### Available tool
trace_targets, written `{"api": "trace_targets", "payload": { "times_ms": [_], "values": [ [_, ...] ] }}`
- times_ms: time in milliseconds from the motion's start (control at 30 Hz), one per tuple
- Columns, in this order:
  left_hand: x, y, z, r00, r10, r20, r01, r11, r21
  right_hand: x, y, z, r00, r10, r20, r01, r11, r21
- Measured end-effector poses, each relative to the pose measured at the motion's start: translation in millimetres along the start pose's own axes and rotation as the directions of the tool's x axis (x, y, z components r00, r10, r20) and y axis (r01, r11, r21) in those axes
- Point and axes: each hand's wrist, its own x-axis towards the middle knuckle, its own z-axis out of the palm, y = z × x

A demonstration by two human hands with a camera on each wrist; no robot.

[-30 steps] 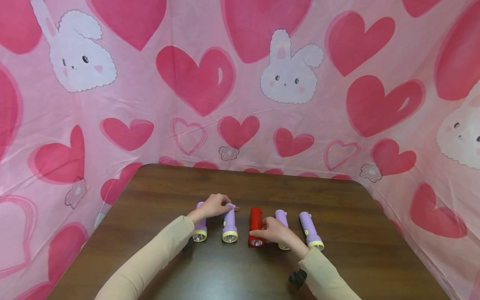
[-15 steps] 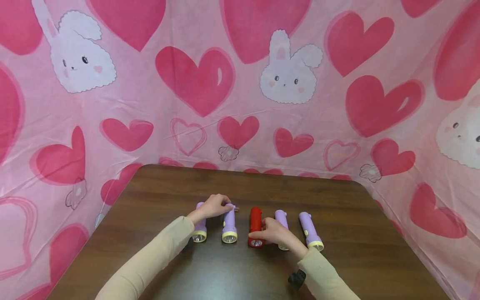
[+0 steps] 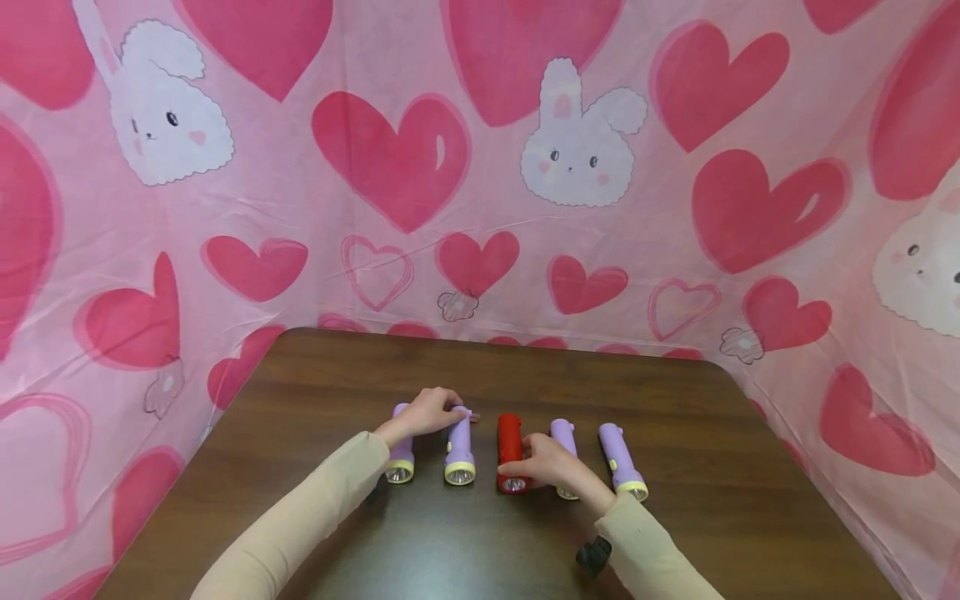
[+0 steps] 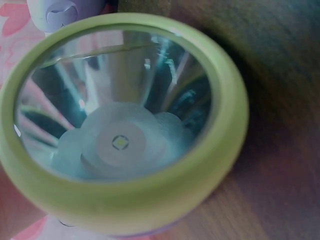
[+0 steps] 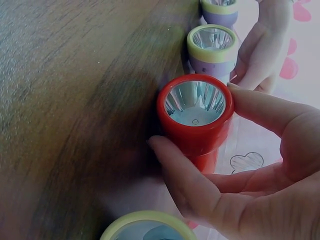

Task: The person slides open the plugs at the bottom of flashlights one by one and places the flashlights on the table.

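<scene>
Flashlights lie in a row on the table, lenses facing me. In the head view my right hand (image 3: 551, 460) grips the red flashlight (image 3: 510, 437) near its lens. In the right wrist view its thumb and fingers span both sides of the red head (image 5: 195, 137). My left hand (image 3: 427, 410) holds the tail end of the purple flashlight (image 3: 459, 450) left of the red one. That arm passes over the leftmost purple flashlight (image 3: 401, 468). A yellow-rimmed lens (image 4: 232, 120) fills most of the left wrist view, with no left fingers showing there.
Two more purple flashlights lie to the right: one (image 3: 562, 432) partly behind my right hand, the other (image 3: 619, 458) slightly angled. The brown wooden table (image 3: 465, 550) has rounded far corners. Pink heart-and-bunny cloth (image 3: 487, 167) hangs around it.
The red flashlight's far end has shifted very slightly left under my right hand. My left hand stays in place on the purple flashlight.
</scene>
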Motion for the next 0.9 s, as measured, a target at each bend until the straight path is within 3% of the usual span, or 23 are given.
{"api": "trace_targets", "payload": {
  "times_ms": [900],
  "values": [
    [-0.2,1.6,2.1,1.0,-0.014,-0.013,0.014,1.0,0.003,-1.4,1.5,6.4,0.999,0.023,-0.046,-0.022,0.999,0.032]
  ]
}}
